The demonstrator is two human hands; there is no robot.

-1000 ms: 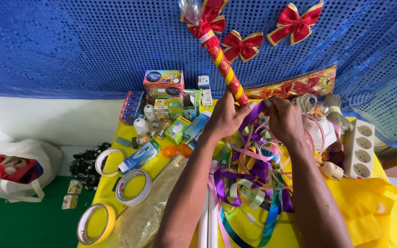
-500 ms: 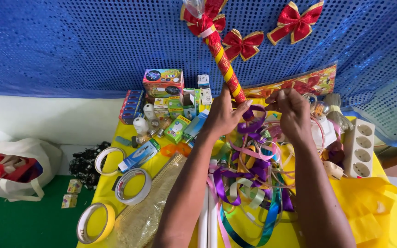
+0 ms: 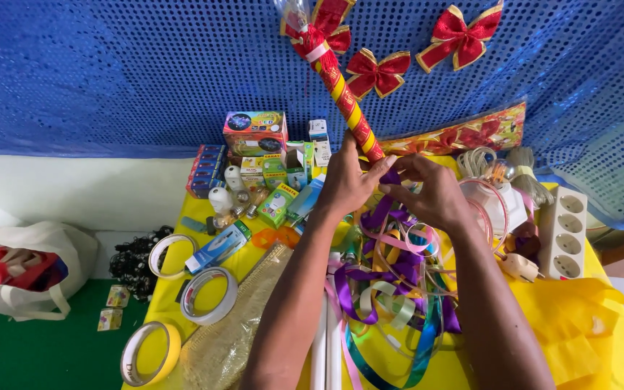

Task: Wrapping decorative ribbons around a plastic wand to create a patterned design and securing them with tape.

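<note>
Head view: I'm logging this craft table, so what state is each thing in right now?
Red and gold wrapped stick: tilted, lower end gripped by the left hand.
Purple ribbon: pinched by the right hand at the stick's base.
Ribbon pile: loose, tangled.
Tape rolls: lying flat.
Power strip: nothing plugged in.
Red bows: tied, on the blue backdrop.

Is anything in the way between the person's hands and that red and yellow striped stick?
Nothing visible. The left hand and right hand already meet at the lower end of the striped stick, pinching a purple ribbon there.
</note>
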